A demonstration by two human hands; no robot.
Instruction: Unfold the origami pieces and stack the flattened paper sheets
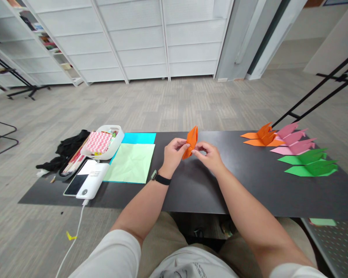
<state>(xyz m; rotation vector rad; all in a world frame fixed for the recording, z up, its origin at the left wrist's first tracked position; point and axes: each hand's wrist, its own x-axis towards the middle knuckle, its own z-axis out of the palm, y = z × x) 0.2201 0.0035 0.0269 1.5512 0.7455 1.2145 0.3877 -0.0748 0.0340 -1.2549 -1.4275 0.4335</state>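
Note:
A folded piece of orange origami paper is held upright above the middle of the dark table. My left hand pinches it from the left between thumb and fingers. From the right, my right hand grips its lower edge with thumb and forefinger. To the right stand finished-looking paper cranes: orange cranes, pink cranes and green cranes. Left of my hands lie a creased pale green sheet and a blue sheet partly under it.
The dark table runs across in front of me. At its left are a white basket with assorted items, a black cloth, a phone and a white power bank with a cable hanging off the edge.

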